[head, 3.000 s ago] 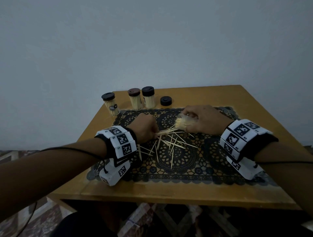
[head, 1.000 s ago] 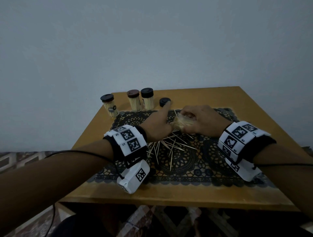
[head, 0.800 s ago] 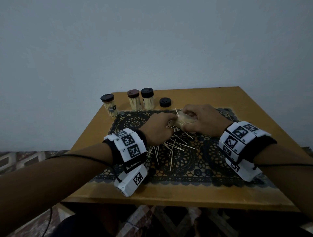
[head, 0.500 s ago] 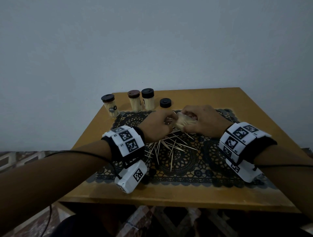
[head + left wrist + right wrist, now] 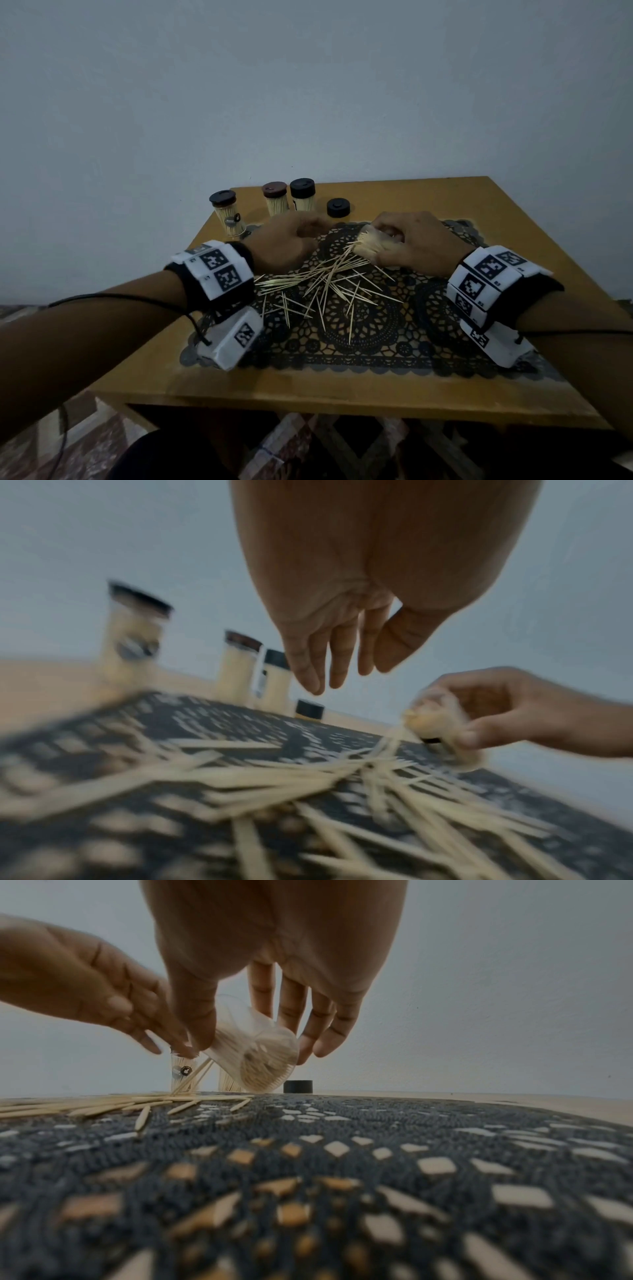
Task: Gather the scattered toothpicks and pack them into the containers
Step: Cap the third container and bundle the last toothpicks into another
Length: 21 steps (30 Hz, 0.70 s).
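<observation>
Nearest, many loose toothpicks (image 5: 329, 284) lie crisscrossed on the black lace mat (image 5: 376, 329): most of the gathering remains. Beyond them, the right hand (image 5: 414, 241) grips a tilted, partly filled open container (image 5: 255, 1053); the left hand (image 5: 284, 240) hovers empty, fingers relaxed. Farthest on the desk (image 5: 394, 195), 3 capped containers (image 5: 274, 202) look packed, beside a spare cap (image 5: 338, 208).

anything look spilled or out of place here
Yes: loose toothpicks lie scattered across the black lace mat. The right hand holds an open container tilted, its black lid sitting apart on the table.
</observation>
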{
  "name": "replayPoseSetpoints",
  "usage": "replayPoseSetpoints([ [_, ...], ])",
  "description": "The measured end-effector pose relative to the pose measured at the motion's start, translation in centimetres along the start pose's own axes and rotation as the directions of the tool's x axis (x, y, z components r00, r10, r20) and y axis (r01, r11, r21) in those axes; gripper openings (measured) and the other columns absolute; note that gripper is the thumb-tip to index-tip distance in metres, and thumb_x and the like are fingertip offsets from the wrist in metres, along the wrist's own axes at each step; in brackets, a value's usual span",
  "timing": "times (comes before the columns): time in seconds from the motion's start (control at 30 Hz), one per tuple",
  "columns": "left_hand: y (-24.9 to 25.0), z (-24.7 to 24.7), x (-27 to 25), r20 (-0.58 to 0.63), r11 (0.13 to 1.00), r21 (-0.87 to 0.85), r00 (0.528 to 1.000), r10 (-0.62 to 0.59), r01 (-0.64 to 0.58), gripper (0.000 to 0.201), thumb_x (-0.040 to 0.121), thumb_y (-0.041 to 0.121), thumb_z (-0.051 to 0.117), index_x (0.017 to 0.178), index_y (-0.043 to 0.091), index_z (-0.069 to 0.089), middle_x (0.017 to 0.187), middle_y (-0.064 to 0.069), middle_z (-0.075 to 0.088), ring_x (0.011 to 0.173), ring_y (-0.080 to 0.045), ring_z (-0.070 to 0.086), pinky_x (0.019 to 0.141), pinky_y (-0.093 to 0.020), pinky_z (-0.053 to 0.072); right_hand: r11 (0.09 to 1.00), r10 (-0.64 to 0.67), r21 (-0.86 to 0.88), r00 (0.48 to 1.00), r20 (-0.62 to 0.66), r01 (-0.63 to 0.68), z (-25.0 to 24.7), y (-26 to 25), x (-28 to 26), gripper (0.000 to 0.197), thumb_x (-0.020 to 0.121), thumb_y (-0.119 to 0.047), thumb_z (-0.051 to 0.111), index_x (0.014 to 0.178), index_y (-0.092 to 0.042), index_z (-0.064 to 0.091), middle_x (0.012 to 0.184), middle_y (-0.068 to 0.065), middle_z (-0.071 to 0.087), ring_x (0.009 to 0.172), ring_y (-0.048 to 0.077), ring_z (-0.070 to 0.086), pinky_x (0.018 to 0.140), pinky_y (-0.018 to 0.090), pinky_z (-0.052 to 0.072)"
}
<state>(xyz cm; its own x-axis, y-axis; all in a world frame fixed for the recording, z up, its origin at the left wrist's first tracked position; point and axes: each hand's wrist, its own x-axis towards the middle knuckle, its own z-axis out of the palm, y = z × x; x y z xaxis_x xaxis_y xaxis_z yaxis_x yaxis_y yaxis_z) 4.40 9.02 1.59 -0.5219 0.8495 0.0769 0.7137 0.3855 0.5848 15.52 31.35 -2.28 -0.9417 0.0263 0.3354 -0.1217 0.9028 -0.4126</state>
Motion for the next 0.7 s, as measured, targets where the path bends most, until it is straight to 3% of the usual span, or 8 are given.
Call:
replayPoseSetpoints([
  [0.1, -3.1, -2.0, -1.3, 0.105, 0.925, 0.364, 0.982, -0.160, 0.111, 0.042, 0.095, 0.023, 0.055, 0.136, 0.020, 0.049, 0.135, 0.000, 0.054, 0.123, -0.019, 0.050, 0.103, -0.036, 0.041, 1.000, 0.017, -0.005, 1.000, 0.009, -0.016, 0.0, 0.0, 0.1, 0.042, 0.074, -0.034, 0.081, 0.110, -0.018, 0.066, 0.091, -0.006, 0.062, 0.076, 0.008, 0.055, 0.060, 0.016, 0.035],
  [0.2, -4.9, -2.2, -3.1, 0.249, 0.835, 0.515, 0.898, -0.363, 0.195, 0.068, 0.089, 0.047, 0.060, 0.147, 0.024, 0.032, 0.147, -0.003, 0.039, 0.131, -0.022, 0.040, 0.110, -0.037, 0.033, 1.000, 0.027, 0.007, 0.999, 0.028, -0.028, 0.0, 0.0, 0.1, 0.043, 0.074, -0.034, 0.081, 0.111, -0.018, 0.066, 0.092, -0.006, 0.062, 0.074, 0.001, 0.051, 0.060, 0.017, 0.035],
  [0.27, -5.4, -1.7, -3.6, 0.243, 0.801, 0.578, 0.904, -0.352, 0.157, 0.074, 0.084, 0.053, 0.064, 0.145, 0.024, 0.035, 0.142, -0.004, 0.039, 0.129, -0.022, 0.038, 0.109, -0.036, 0.033, 1.000, 0.030, 0.008, 0.999, 0.036, -0.030, 0.0, 0.0, 0.1, 0.043, 0.074, -0.034, 0.081, 0.112, -0.019, 0.067, 0.093, -0.005, 0.063, 0.074, 0.003, 0.053, 0.060, 0.017, 0.036],
  [0.43, -5.4, -0.6, -3.2, 0.165, 0.835, 0.537, 0.957, -0.239, 0.116, 0.043, 0.085, 0.037, 0.069, 0.122, 0.015, 0.061, 0.115, -0.002, 0.060, 0.102, -0.017, 0.054, 0.084, -0.029, 0.045, 0.999, 0.039, -0.004, 0.998, 0.040, -0.039, 0.0, -0.1, 0.1, 0.043, 0.074, -0.034, 0.082, 0.112, -0.018, 0.066, 0.095, -0.003, 0.064, 0.080, 0.012, 0.057, 0.062, 0.019, 0.040],
  [0.57, -5.5, 0.0, -2.9, 0.093, 0.887, 0.445, 0.979, -0.180, 0.121, 0.027, 0.084, 0.026, 0.072, 0.107, 0.015, 0.066, 0.101, 0.004, 0.061, 0.090, -0.010, 0.056, 0.074, -0.019, 0.041, 0.999, 0.051, -0.008, 0.998, 0.046, -0.050, -0.1, -0.1, 0.0, 0.045, 0.075, -0.035, 0.081, 0.113, -0.017, 0.066, 0.097, -0.001, 0.066, 0.083, 0.014, 0.059, 0.067, 0.025, 0.046],
  [0.7, -5.6, -0.3, -2.1, 0.094, 0.883, 0.460, 0.984, -0.152, 0.092, 0.011, 0.087, 0.020, 0.068, 0.097, 0.017, 0.068, 0.092, 0.005, 0.065, 0.082, -0.007, 0.057, 0.062, -0.007, 0.036, 0.998, 0.062, -0.001, 0.997, 0.046, -0.062, -0.2, -0.3, 0.0, 0.046, 0.075, -0.034, 0.081, 0.114, -0.016, 0.066, 0.099, 0.001, 0.066, 0.085, 0.017, 0.060, 0.070, 0.030, 0.048],
])
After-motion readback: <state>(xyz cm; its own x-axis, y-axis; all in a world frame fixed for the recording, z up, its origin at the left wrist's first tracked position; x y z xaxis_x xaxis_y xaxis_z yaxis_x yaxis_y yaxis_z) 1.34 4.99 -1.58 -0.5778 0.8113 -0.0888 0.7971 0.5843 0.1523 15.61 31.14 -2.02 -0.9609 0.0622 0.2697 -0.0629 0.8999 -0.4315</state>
